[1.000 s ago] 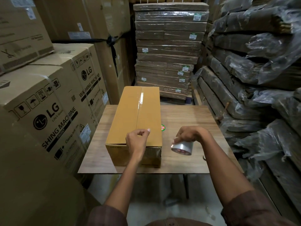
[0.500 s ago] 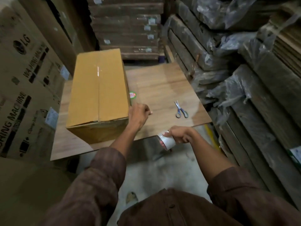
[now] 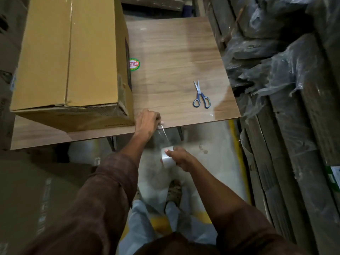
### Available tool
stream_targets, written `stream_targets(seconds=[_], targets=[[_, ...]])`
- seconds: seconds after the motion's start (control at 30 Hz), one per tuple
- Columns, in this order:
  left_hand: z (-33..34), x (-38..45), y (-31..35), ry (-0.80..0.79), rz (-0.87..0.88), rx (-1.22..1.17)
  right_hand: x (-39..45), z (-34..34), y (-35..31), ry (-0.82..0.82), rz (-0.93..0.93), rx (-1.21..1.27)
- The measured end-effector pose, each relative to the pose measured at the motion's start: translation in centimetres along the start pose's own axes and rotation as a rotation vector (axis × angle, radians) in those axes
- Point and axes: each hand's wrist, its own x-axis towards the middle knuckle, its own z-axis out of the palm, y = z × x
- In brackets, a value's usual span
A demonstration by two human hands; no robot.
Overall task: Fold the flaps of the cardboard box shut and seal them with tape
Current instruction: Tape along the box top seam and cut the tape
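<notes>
A long brown cardboard box [image 3: 70, 57] lies on the wooden table [image 3: 174, 52] at the left, its top flaps folded shut along a centre seam. My left hand [image 3: 147, 121] is at the table's front edge beside the box's near right corner and pinches the free end of a clear tape strip [image 3: 163, 133]. The strip stretches down to a roll of clear tape [image 3: 166, 156], which my right hand [image 3: 181, 158] grips below the table edge, over the floor.
Blue-handled scissors [image 3: 201, 96] lie on the table to the right. A round red and green sticker [image 3: 134, 64] sits beside the box. Plastic-wrapped cardboard stacks [image 3: 294, 89] crowd the right side, large cartons [image 3: 7, 24] the left.
The camera tilted down and closer. My left hand moved off the box top to the table's front edge, and the right hand pulled the roll down, drawing out a strip of tape.
</notes>
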Motion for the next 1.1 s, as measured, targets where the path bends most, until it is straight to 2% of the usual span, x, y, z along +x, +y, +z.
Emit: stream_targets(seconds=[0.17,0.3,0.43,0.67,0.87,1.1], targets=[[1.2,0.7,0.5,-0.005,0.041,-0.037,1.9,0.8,2.3,0.034,0.029,-0.022],[2.5,1.2,-0.1,-0.062,0.128,-0.247,3.3,1.0,4.4,0.065,0.007,0.068],[2.7,1.5,-0.8,-0.147,0.150,-0.370,2.3,0.7,3.5,0.080,0.039,0.192],[2.8,2.3,-0.6,-0.083,0.072,-0.264,3.7,0.5,2.9,0.096,0.066,0.171],[2.7,2.5,-1.1,-0.132,0.093,-0.254,3.3,0.1,2.6,0.034,0.083,0.176],[2.4,2.8,-2.2,-0.176,0.041,-0.202,4.4,1.3,3.0,0.037,0.095,0.122]])
